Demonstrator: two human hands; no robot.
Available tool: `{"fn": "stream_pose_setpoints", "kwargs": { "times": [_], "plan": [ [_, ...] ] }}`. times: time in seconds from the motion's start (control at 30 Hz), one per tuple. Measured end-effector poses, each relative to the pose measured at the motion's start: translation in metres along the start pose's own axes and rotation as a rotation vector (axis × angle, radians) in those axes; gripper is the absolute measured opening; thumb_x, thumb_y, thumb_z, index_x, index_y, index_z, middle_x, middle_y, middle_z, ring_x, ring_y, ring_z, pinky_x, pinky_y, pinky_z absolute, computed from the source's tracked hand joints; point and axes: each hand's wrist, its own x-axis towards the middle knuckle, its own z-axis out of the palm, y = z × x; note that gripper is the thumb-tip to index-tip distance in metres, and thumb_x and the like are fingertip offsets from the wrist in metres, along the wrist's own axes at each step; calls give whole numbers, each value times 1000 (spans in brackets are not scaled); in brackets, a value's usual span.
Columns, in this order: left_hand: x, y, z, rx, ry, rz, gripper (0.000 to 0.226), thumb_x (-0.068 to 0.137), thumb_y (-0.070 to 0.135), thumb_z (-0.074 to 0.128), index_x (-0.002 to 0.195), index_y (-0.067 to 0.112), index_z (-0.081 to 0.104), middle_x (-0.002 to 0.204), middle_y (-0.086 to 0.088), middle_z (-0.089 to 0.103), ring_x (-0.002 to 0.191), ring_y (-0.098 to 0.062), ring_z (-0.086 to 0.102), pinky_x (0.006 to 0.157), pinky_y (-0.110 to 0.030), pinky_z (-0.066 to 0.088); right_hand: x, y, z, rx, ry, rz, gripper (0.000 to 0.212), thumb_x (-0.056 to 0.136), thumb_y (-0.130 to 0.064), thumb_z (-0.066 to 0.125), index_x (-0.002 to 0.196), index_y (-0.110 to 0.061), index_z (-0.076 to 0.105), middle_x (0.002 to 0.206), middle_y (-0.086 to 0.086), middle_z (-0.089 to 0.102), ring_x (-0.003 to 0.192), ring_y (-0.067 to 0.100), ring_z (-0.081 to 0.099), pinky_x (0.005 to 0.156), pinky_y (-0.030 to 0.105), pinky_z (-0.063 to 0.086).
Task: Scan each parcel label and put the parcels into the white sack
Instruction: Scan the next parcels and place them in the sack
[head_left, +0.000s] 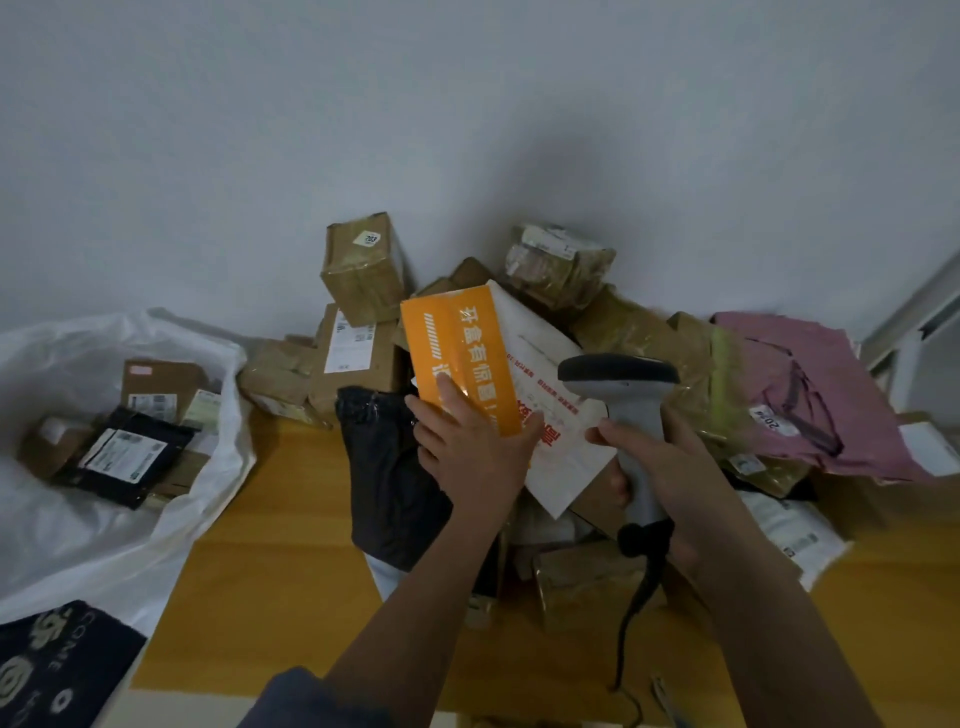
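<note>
Parcel (470, 358), orange-white, gripped by left hand (475, 447); right hand (670, 467) holds scanner (623, 395) just beside it; white sack (104, 415) far left.

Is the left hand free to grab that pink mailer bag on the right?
Probably not: the left hand holds the orange and white parcel, and the right hand with the scanner sits between it and the pink mailer bag.

The left hand (467, 441) holds a box (498, 374); its fingers (449, 395) lie on the box's near face. The scanner (623, 405) sits right of these fingers, in the right hand (660, 467). The sack (104, 519) lies far left, parcels (124, 452) in it. The pile (571, 291) lies behind the fingers.
</note>
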Motion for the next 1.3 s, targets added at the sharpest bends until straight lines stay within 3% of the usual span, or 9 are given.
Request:
{"fn": "stream_pose_setpoints", "kwargs": {
  "times": [0.17,0.33,0.47,0.6,0.67,0.73,1.0,1.17,1.3],
  "plan": [
    [14,-23,-10,-109,9,-88,118,66,59,78,150,26,1,150,-15,15,134,-41,30,104,-55,35,4,-2,0,12,4,-6,25,89,-19,68,112,-23,61,79,-1,73,50,12,51,49,26,45],
    [28,-60,-50,-766,-101,-130,98,76,32,82,149,23,18,142,-4,37,119,-16,48,90,-36,49,13,0,10,94,9,-18,28,89,-16,68,114,-25,60,91,7,69,52,12,51,51,27,46],
    [34,-81,-79,-1062,-294,-241,78,80,38,74,144,30,29,132,-4,55,111,-24,62,91,-49,55,23,6,34,86,24,-2,45,88,-20,71,128,-22,51,94,7,68,55,12,60,50,27,48],
    [33,-90,-95,-1249,-374,-229,79,76,37,78,142,22,35,129,-7,61,111,-28,65,94,-53,53,24,14,60,-14,17,-4,44,84,-30,74,120,-26,49,104,21,68,73,30,66,66,42,58],
    [33,-95,-99,-1322,-443,-190,79,77,39,77,143,20,37,135,-10,59,119,-32,60,100,-57,47,21,16,71,-71,-8,-18,49,82,-36,74,120,-21,48,92,20,65,64,25,63,58,33,57],
    [31,-98,-104,-1359,-508,-164,79,77,44,72,145,21,37,138,-11,57,124,-33,57,103,-58,45,19,16,82,-121,-35,-16,56,80,-42,73,123,-18,47,81,11,60,54,14,55,48,23,51],
    [29,-105,-115,-1227,-648,-131,96,64,51,81,145,32,33,138,-5,57,122,-28,59,92,-54,53,18,19,95,-85,-110,2,91,54,-56,72,131,-17,42,86,7,64,58,13,59,55,27,52],
    [28,-112,-118,-1163,-598,-51,96,69,30,83,146,41,28,135,3,59,119,-22,62,85,-43,57,17,17,98,-160,-94,-39,61,75,-42,74,122,-12,49,81,6,63,56,11,57,53,23,51],
    [33,-113,-121,-1065,-437,76,108,59,33,90,139,62,23,141,10,51,129,-16,52,100,-50,50,16,10,99,-288,-31,-86,28,94,-40,59,107,-16,57,80,8,63,58,10,59,62,28,52]
  ]
}}
